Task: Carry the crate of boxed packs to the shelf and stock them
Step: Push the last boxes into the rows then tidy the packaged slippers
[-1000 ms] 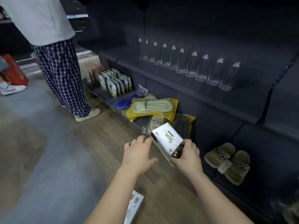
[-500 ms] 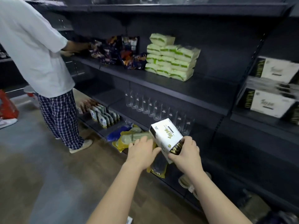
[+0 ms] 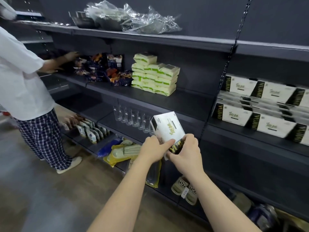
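- I am pinching the near, black-printed end of the boxed pack with my right hand, fingers closed on it from the right and below.
- My left hand is closing on the same end from the left, thumb across the white top face; both hands are clamped on one end only.
- The pack is sitting tilted in mid-air, far end raised and unsupported, hanging in front of the row of drinking glasses on the lower shelf.
- Risk: with the grip all at one end, the far end could be dipping or twisting out of my fingers as I am swinging right.
- Risk: a slip here would be dropping the pack onto the glasses or the bagged slippers below.
- The matching stocked packs are sitting stacked on the right bay's shelf, well apart from my hands; I am judging that as the target.
- Risk: clipping the upright post between bays, or nudging the stack out of line.
- The crate is not in view, so I cannot tell where it is.
- Another person is working at the left, apart from my path.
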The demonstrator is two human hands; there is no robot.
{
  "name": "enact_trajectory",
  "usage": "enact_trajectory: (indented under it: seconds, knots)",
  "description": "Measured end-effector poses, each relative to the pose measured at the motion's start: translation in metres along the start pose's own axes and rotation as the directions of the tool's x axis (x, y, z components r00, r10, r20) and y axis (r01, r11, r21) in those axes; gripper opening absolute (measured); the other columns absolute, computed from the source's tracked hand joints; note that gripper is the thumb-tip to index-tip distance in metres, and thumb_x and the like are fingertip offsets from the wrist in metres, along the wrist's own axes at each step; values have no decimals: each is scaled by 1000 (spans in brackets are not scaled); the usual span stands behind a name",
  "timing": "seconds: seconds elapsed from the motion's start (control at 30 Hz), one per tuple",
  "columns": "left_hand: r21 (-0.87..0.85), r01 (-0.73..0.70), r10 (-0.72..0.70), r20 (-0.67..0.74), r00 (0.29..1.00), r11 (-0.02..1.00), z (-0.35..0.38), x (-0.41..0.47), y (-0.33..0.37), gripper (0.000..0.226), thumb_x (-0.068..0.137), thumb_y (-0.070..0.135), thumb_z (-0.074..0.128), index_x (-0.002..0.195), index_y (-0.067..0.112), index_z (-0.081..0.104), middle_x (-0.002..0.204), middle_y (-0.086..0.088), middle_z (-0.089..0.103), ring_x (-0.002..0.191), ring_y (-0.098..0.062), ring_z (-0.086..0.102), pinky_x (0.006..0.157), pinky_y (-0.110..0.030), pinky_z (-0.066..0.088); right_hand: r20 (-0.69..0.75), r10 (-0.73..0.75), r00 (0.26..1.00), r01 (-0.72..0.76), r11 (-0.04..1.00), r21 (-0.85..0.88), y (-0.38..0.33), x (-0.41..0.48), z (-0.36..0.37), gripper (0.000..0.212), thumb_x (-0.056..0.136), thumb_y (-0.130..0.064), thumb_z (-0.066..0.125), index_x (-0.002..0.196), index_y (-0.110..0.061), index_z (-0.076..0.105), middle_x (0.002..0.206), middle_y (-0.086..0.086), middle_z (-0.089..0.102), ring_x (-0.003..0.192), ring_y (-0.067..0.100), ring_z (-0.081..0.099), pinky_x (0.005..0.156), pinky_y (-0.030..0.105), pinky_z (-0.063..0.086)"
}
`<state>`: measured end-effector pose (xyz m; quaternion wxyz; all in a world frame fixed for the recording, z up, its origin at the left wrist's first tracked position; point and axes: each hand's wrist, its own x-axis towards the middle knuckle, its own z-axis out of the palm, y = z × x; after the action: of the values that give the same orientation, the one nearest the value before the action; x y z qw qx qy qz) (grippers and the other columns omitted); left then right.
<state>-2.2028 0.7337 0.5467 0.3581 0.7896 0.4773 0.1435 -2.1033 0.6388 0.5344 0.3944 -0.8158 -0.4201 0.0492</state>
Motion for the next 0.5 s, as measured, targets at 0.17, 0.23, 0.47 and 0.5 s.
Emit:
enact_trajectory:
  seconds: [0.17,0.23,0.47,0.5]
  knots:
    - [-279,47,-43,19,999,959,-1,5,-6,57,78,53,71,113,14,46,113,1,58,101,-19,58,80,-31,48,35,-39,999,39,999,1,3,-4,0,64,66,-49,81,103,-24,34,107,-4,38,96,16,45,74,31,46]
    - [-246,6,-8,-5,1000,969,-5,8,-7,57,77,51,71,114,16,45,107,3,60,98,-19,60,84,-37,52,126,-43,991,39,999,32,6,-2,-5,64,67,-51,81,105,-25,35,107,-5,39,96,13,46,76,29,47]
    - [163,-208,202,51,978,965,-51,16,4,55,77,46,67,123,25,45,110,4,58,95,-20,58,81,-38,51,99,-183,978,181,983,26,8,49,-36,71,86,-36,71,144,-31,30,146,0,40,134,19,39,103,33,38]
    - [209,-231,227,42,973,950,-58,19,8,54,77,45,66,123,27,45,109,6,59,94,-19,57,79,-37,51,95,-211,973,213,977,-14,8,57,-41,75,87,-35,71,147,-37,26,152,1,33,140,20,32,108,37,35]
